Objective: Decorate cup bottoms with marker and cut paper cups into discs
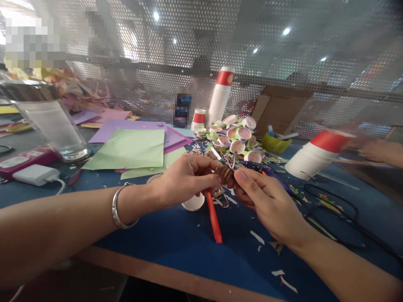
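My left hand (pixel 185 178), with a silver bangle on the wrist, pinches a small brown pleated paper piece (pixel 224 172) between thumb and fingers. My right hand (pixel 270 203) meets it from the right, its thumb pressed on the same piece, and its fingers also seem to hold a dark blue tool (pixel 267 171). A red-orange stick (pixel 214 218) lies on the blue table (pixel 189 247) right below my hands, beside a small white paper cup (pixel 193 202) that sits under my left hand.
Paper scraps and a heap of cut cup bottoms (pixel 237 136) lie behind my hands. Coloured paper sheets (pixel 130 147) and a glass jar (pixel 47 119) are at the left, a tipped red-rimmed cup (pixel 315 155) at the right. Another person's hand (pixel 382 153) shows far right. A black cable (pixel 333 209) runs along the right.
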The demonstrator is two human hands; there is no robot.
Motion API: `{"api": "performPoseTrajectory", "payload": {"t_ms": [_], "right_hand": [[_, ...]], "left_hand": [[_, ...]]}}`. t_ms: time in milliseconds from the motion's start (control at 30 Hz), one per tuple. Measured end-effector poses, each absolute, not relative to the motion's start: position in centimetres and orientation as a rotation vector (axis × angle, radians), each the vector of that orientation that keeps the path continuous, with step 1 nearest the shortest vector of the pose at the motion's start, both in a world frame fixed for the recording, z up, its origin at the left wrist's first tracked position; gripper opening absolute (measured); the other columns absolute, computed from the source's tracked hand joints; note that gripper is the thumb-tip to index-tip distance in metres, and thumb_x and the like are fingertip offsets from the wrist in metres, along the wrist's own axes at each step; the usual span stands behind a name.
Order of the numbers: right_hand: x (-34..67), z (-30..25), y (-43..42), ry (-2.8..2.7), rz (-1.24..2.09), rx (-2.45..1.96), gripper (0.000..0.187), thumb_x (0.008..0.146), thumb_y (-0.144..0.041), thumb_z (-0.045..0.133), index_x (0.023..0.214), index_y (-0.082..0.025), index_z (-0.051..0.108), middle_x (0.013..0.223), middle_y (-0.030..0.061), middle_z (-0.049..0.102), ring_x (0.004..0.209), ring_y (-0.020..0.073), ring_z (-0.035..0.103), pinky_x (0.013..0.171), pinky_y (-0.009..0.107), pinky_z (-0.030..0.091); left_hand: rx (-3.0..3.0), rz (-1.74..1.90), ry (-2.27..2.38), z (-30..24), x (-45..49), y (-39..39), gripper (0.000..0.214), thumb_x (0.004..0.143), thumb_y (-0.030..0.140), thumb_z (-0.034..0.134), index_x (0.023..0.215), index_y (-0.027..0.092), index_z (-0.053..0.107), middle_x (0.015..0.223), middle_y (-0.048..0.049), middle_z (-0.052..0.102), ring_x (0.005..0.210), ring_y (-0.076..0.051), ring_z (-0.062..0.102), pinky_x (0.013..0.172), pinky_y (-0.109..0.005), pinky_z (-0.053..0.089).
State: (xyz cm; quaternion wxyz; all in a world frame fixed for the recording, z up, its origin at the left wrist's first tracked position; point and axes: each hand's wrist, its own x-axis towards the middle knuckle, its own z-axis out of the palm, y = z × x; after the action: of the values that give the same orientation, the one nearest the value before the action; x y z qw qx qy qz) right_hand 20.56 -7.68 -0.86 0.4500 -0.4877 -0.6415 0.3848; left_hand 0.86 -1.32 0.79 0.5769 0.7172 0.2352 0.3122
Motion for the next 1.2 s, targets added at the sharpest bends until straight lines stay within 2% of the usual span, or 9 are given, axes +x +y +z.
{"api": "performPoseTrajectory", "payload": {"t_ms": [167,333,433,600,700,900,1200], "right_hand": [[20.6,-0.9,-7.8,-1.627,0.924,-1.201,0.047,0.100,-0.057,0.050,0.070,-0.022,0.040,0.061,-0.0062,0.029,0.052,0.0094,0.026,0.046,0.027,0.020],[20.4,-0.7,-8.0,-1.663,0.894,-1.192,0.046,0.100,-0.057,0.049,0.070,-0.022,0.041,0.063,-0.0055,0.030,0.053,0.0100,0.027,0.045,0.028,0.021],[20.4,-0.6,-8.1,-1.670,0.890,-1.196,0.046,0.100,-0.057,0.049,0.071,-0.022,0.042,0.065,-0.0052,0.029,0.053,0.0101,0.027,0.045,0.028,0.020],[20.3,-0.5,-8.2,-1.682,0.868,-1.222,0.047,0.100,-0.058,0.049,0.070,-0.022,0.042,0.065,-0.0054,0.028,0.053,0.0099,0.025,0.045,0.028,0.020],[20.3,-0.5,-8.3,-1.690,0.859,-1.223,0.046,0.100,-0.057,0.049,0.070,-0.022,0.043,0.066,-0.0052,0.030,0.054,0.0097,0.026,0.046,0.028,0.021],[20.4,-0.4,-8.2,-1.712,0.823,-1.222,0.044,0.101,-0.055,0.048,0.072,-0.022,0.048,0.066,-0.0049,0.033,0.054,0.0095,0.030,0.046,0.028,0.022],[20.3,-0.5,-8.2,-1.694,0.860,-1.218,0.045,0.101,-0.056,0.049,0.072,-0.022,0.043,0.066,-0.0053,0.030,0.052,0.0089,0.024,0.044,0.028,0.018]], "left_hand": [[1.594,0.712,0.505,0.7,1.0,-1.6,0.018,0.093,0.027,0.063,0.085,0.011,0.069,0.059,0.0046,0.054,0.052,-0.005,0.048,0.048,-0.017,0.036],[1.564,0.729,0.535,0.4,1.1,-1.7,0.026,0.090,0.035,0.067,0.084,0.010,0.071,0.064,0.0027,0.056,0.050,-0.004,0.042,0.046,-0.019,0.031],[1.494,0.748,0.517,0.6,1.3,-1.9,0.021,0.089,0.028,0.067,0.079,0.010,0.072,0.067,0.0020,0.059,0.051,-0.004,0.039,0.049,-0.020,0.031],[1.391,0.763,0.466,1.2,1.5,-2.4,0.019,0.087,0.019,0.067,0.070,0.011,0.069,0.067,0.0021,0.060,0.059,-0.005,0.046,0.063,-0.019,0.040],[1.367,0.770,0.481,1.1,1.5,-2.6,0.018,0.088,0.017,0.066,0.071,0.011,0.069,0.069,0.0018,0.061,0.062,-0.005,0.050,0.063,-0.018,0.041],[1.261,0.685,0.490,0.3,1.4,-2.6,0.021,0.091,0.031,0.067,0.081,0.014,0.066,0.074,-0.0008,0.066,0.067,-0.010,0.064,0.061,-0.021,0.047],[1.248,0.762,0.450,0.4,1.5,-2.4,0.019,0.083,0.027,0.076,0.076,0.011,0.069,0.069,0.0013,0.065,0.059,-0.006,0.057,0.061,-0.020,0.045]]}}
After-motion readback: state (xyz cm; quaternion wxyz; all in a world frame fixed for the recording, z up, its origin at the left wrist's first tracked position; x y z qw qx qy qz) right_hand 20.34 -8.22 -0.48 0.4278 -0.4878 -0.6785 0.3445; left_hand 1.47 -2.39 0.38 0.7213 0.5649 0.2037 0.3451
